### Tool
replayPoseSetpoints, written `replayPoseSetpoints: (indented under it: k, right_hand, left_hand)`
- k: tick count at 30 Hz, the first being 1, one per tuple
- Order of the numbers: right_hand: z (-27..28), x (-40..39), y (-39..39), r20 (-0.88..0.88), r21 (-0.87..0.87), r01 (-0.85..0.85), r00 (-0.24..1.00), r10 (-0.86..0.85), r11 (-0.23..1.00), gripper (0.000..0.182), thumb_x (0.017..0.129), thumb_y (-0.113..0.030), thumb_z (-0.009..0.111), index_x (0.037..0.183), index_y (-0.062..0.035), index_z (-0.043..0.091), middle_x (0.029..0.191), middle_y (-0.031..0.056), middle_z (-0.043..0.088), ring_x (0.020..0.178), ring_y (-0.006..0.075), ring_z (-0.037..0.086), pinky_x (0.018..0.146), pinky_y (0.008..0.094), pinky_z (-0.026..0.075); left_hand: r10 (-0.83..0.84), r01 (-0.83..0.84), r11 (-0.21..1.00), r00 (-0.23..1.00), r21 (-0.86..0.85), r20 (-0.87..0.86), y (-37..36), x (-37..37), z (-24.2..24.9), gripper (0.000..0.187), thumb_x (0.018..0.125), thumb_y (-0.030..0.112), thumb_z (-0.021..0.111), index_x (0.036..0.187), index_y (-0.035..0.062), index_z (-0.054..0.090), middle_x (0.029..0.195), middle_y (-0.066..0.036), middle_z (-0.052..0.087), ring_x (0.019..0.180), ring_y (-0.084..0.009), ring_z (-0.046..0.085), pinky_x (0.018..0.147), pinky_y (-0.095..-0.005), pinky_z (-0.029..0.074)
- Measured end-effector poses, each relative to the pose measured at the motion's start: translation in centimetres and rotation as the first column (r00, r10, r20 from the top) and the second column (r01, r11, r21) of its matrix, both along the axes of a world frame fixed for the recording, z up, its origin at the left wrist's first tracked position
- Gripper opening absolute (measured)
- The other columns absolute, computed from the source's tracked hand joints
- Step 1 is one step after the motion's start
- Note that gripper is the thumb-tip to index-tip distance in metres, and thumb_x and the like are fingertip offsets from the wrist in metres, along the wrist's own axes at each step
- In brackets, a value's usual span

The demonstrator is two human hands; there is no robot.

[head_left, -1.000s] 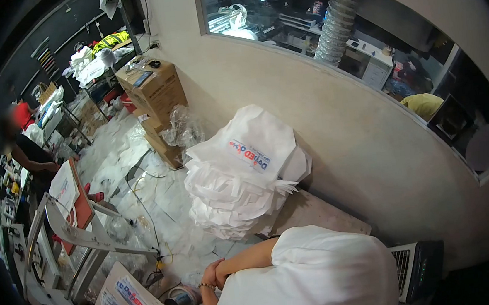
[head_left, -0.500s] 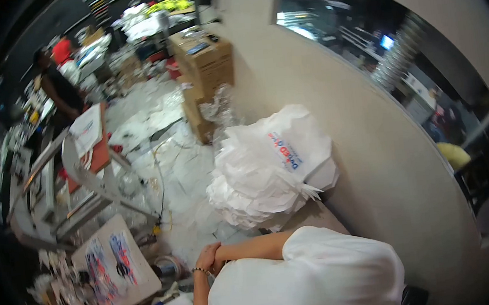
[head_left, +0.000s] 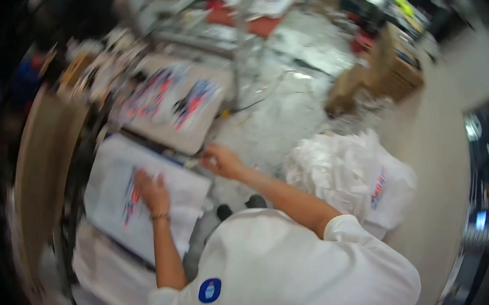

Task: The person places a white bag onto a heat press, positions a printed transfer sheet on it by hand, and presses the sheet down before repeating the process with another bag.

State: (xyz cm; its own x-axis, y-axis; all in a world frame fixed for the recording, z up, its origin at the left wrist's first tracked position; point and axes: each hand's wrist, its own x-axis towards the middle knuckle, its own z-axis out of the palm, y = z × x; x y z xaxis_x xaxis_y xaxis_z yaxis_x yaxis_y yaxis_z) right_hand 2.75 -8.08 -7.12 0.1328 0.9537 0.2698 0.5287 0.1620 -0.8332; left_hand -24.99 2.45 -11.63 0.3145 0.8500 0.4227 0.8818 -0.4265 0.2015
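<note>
My left hand (head_left: 153,193), with a beaded bracelet at the wrist, lies on a white printed bag (head_left: 109,183), its fingers stretched over the blue and red print. The bag is spread flat on a board with a dark blue edge. My right hand (head_left: 222,162) hovers by the bag's upper right corner, near the lower edge of an ink-stained board (head_left: 201,130). Its fingers look bent, but motion blur hides whether anything is between them.
A heap of white bags (head_left: 334,170) stands at the right against the wall. Cardboard boxes (head_left: 392,67) sit behind it. A grey metal frame (head_left: 190,46) rises beyond the boards. A tan panel (head_left: 47,177) is at the left. Cables and plastic lie on the floor.
The view has swung left and down. My hands were clasped together at my front; now they are apart, the left on the printed bag and the right near its corner.
</note>
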Motion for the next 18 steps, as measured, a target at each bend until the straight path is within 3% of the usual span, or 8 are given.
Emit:
replayPoseSetpoints:
  k: [3, 5, 6, 10, 13, 15, 16, 18]
  right_hand:
    - [1.6, -4.0, 2.5, 0.062, 0.134, -0.114, 0.992, 0.106, 0.984, 0.027, 0.087, -0.024, 0.073, 0.106, -0.0051, 0.068, 0.121, 0.0203, 0.060, 0.109, 0.0416, 0.057, 0.093, 0.0478, 0.047]
    - [2.4, -6.2, 3.5, 0.252, 0.227, -0.190, 0.959, 0.131, 0.955, 0.039, 0.089, -0.025, 0.074, 0.123, -0.0077, 0.066, 0.136, 0.0206, 0.056, 0.121, 0.0399, 0.055, 0.103, 0.0456, 0.045]
    - [1.5, -7.0, 4.4, 0.280, 0.198, -0.243, 0.943, 0.183, 0.949, 0.048, 0.091, -0.030, 0.071, 0.134, -0.0120, 0.062, 0.148, 0.0211, 0.048, 0.135, 0.0423, 0.045, 0.110, 0.0507, 0.038]
    - [-0.9, -9.8, 5.9, 0.574, 0.128, -0.222, 0.811, 0.110, 0.967, 0.060, 0.091, -0.040, 0.067, 0.145, -0.0155, 0.055, 0.159, 0.0215, 0.036, 0.145, 0.0465, 0.032, 0.110, 0.0571, 0.036]
    - [-3.0, -9.8, 6.4, 0.509, 0.142, -0.284, 0.843, 0.176, 0.948, 0.059, 0.092, -0.039, 0.066, 0.145, -0.0151, 0.055, 0.158, 0.0217, 0.037, 0.144, 0.0471, 0.033, 0.111, 0.0565, 0.037]
    - [-3.4, -9.8, 6.6, 0.503, 0.159, -0.320, 0.840, 0.203, 0.934, 0.059, 0.092, -0.038, 0.065, 0.145, -0.0147, 0.054, 0.158, 0.0215, 0.037, 0.144, 0.0483, 0.032, 0.111, 0.0561, 0.037]
    - [-3.2, -9.8, 6.6, 0.503, 0.138, -0.315, 0.839, 0.208, 0.939, 0.059, 0.092, -0.038, 0.065, 0.145, -0.0138, 0.053, 0.158, 0.0219, 0.037, 0.143, 0.0492, 0.033, 0.112, 0.0557, 0.036]
    - [-2.5, -10.0, 6.3, 0.518, 0.106, -0.298, 0.831, 0.203, 0.949, 0.060, 0.093, -0.037, 0.064, 0.146, -0.0107, 0.052, 0.157, 0.0236, 0.037, 0.140, 0.0510, 0.034, 0.115, 0.0549, 0.033]
  left_hand:
    - [0.076, -0.110, 0.982, 0.975, -0.152, -0.210, -3.1, 0.0, 2.6, 0.074, 0.101, 0.048, 0.051, 0.151, -0.0053, 0.037, 0.160, -0.024, 0.033, 0.147, -0.0431, 0.030, 0.121, -0.0556, 0.022]
    - [0.111, -0.137, 0.980, 0.979, -0.144, -0.173, -4.7, -1.4, 2.6, 0.074, 0.102, 0.050, 0.049, 0.153, -0.0018, 0.037, 0.161, -0.024, 0.031, 0.149, -0.0428, 0.028, 0.121, -0.0577, 0.021]
    - [0.166, -0.194, 0.970, 0.969, -0.145, -0.185, -5.3, -2.5, 2.6, 0.074, 0.102, 0.050, 0.049, 0.153, -0.0018, 0.037, 0.161, -0.024, 0.031, 0.149, -0.0428, 0.028, 0.121, -0.0577, 0.021]
    - [0.242, -0.260, 0.952, 0.963, -0.160, -0.121, -7.1, -7.7, 2.7, 0.070, 0.103, 0.046, 0.051, 0.153, 0.0003, 0.037, 0.161, -0.025, 0.032, 0.147, -0.0454, 0.030, 0.120, -0.0585, 0.021]
    - [0.322, -0.353, 0.912, 0.931, -0.208, -0.171, -7.6, -11.3, 4.3, 0.066, 0.102, 0.043, 0.054, 0.148, -0.0022, 0.044, 0.157, -0.025, 0.037, 0.143, -0.0448, 0.036, 0.117, -0.0550, 0.030]
    - [0.336, -0.324, 0.933, 0.940, -0.154, 0.060, -6.4, -14.7, 3.1, 0.056, 0.097, 0.029, 0.062, 0.142, -0.0018, 0.050, 0.149, -0.028, 0.044, 0.134, -0.0447, 0.046, 0.110, -0.0501, 0.040]
    - [0.341, -0.350, 0.934, 0.934, 0.068, 0.108, -5.9, -15.4, 2.8, 0.053, 0.089, 0.020, 0.072, 0.136, -0.0006, 0.057, 0.135, -0.027, 0.054, 0.122, -0.0425, 0.054, 0.102, -0.0455, 0.046]
    - [0.442, -0.449, 0.893, 0.886, 0.025, 0.141, -5.2, -16.5, 2.6, 0.054, 0.086, 0.021, 0.075, 0.132, -0.0003, 0.059, 0.129, -0.026, 0.055, 0.118, -0.0416, 0.056, 0.100, -0.0456, 0.047]
